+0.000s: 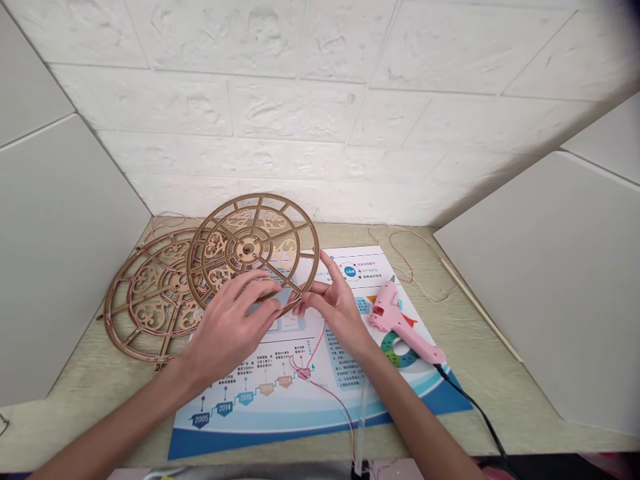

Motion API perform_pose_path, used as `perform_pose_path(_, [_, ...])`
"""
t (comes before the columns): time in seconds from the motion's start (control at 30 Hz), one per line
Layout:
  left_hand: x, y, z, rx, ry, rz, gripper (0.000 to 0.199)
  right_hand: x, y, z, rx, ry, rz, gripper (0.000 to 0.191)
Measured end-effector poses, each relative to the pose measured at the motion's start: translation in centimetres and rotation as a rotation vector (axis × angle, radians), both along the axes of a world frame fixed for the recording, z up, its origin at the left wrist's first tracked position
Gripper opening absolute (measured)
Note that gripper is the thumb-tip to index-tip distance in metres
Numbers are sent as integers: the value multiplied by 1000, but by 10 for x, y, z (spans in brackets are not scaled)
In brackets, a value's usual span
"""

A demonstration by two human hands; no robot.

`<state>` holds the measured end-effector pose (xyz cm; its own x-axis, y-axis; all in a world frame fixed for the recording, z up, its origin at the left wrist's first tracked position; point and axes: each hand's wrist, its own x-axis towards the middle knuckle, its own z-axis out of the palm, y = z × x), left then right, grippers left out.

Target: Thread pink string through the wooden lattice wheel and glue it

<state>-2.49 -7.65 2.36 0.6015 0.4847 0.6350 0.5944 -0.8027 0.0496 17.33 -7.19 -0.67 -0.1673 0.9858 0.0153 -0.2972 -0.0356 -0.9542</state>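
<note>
A round bronze openwork wheel [249, 249] is tilted up above the table, its lower right rim in my right hand [337, 310], thumb in front and fingers behind. My left hand [237, 323] is at the wheel's lower edge, thumb and fingers curled close together near a thin wire along the rim; what its fingertips pinch is too small to make out. A pink and white wire [323, 340] hangs from the rim near my right hand down to a small tangle on the printed sheet. Behind and left, a second similar wheel [150, 313] lies flat with wire around its rings.
A pink glue gun [400, 323] with a black cord [475, 407] lies on the right of the printed sheet [235, 427]. Loose wires [400, 260] and a thin stick [480, 310] lie further right. Grey panels [550, 267] flank the table [500, 393]; a white brick wall [295, 107] stands behind.
</note>
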Motion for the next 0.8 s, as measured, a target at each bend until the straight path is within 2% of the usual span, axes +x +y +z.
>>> perform_pose_path(0.13, [2,-4,-2,39,-16,4,7,1,1,-2,16,-6,9,98])
perform_pose_path(0.27, [4,-6,0,10,3,24,9,1,0,-1,31,-20,16,99])
perform_pose_path(0.43, [4,-7,4,-159,-44,56,12,1,0,-3,42,-25,18,99])
perform_pose_path(0.63, [4,-9,1,-356,-88,61,12,3,0,-4,46,-47,25,97])
perform_pose_path(0.73, [-3,-10,3,-434,-194,84,16,4,-1,-3,49,-84,11,95])
perform_pose_path(0.8, [-12,-13,6,-458,-300,148,20,4,-3,-2,41,-102,-8,93])
